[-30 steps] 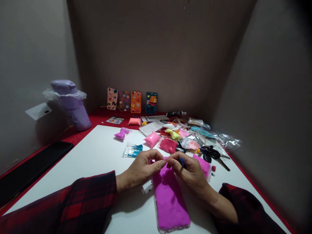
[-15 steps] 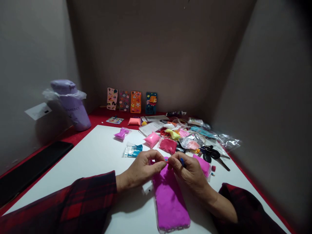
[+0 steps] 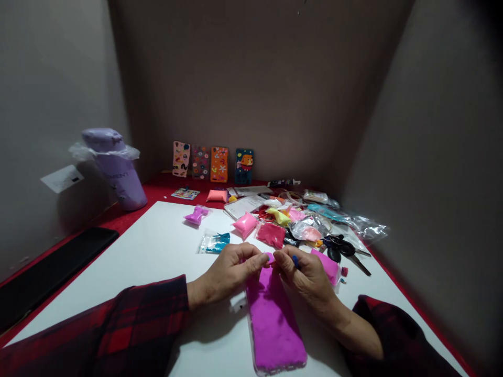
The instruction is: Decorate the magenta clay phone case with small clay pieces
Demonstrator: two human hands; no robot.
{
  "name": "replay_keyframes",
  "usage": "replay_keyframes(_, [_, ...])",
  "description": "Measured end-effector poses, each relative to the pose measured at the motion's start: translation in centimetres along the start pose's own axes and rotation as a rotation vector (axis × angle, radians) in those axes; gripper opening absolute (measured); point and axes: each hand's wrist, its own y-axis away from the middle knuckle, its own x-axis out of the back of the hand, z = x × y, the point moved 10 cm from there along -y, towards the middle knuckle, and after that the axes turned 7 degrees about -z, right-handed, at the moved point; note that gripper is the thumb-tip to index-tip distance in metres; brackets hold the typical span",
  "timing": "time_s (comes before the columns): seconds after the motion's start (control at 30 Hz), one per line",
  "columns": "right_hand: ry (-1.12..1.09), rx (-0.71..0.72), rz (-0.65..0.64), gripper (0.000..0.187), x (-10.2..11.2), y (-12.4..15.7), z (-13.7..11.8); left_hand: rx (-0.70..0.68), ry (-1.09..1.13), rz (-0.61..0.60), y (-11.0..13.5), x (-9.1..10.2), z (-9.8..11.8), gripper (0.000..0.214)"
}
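Note:
Over the upper end of a phone case [image 3: 275, 324] coated in magenta clay, both my hands meet fingertip to fingertip. The thumb and fingers of my left hand [image 3: 236, 267] are pinched together; what lies between them is too small to make out. My right hand [image 3: 304, 275] is also closed in a pinch, and a small blue piece [image 3: 295, 261] pokes out between its curled fingers. Its kind is not clear. Just right of that hand lies a packet of magenta clay [image 3: 327, 268]. A bag with teal pieces [image 3: 215, 243] rests beyond my left hand.
Black-handled scissors [image 3: 341, 246] and several clay packets, such as a red one [image 3: 271, 234] and a pink one [image 3: 245, 225], crowd the board's far right. Decorated phone cases [image 3: 219, 164] stand at the back. A purple tumbler [image 3: 121, 178] is at left, near a black slab [image 3: 58, 272].
My fingertips have shifted slightly, and the blue bit that showed between them is now hidden. The phone case and the other things stay where they were.

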Motion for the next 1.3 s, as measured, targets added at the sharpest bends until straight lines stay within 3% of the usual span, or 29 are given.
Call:
replay_keyframes(0.23, [0.015, -0.009, -0.008, 0.042, -0.2, 0.1, 0.5, 0.030, 0.118, -0.014, -0.2, -0.4, -1.3, 0.033])
replay_keyframes(0.53, [0.023, 0.016, -0.025, 0.045, -0.4, 0.0, 0.2, -0.023, 0.008, 0.014, -0.3, 0.0, -1.1, 0.020])
replay_keyframes(0.83, [-0.280, -0.102, -0.012, 0.042, -0.1, 0.1, 1.6, 0.010, 0.038, 0.003, -0.2, -0.2, -0.3, 0.027])
replay_keyframes(1.07, [-0.212, -0.052, -0.027, 0.025, 0.2, -0.2, 0.3, 0.018, 0.074, -0.009, -0.1, -0.2, -0.5, 0.031])
replay_keyframes(1.3, [-0.136, -0.181, 0.018, 0.036, 0.4, -0.4, 2.4, 0.023, 0.092, -0.018, -0.1, -0.4, -0.5, 0.034])
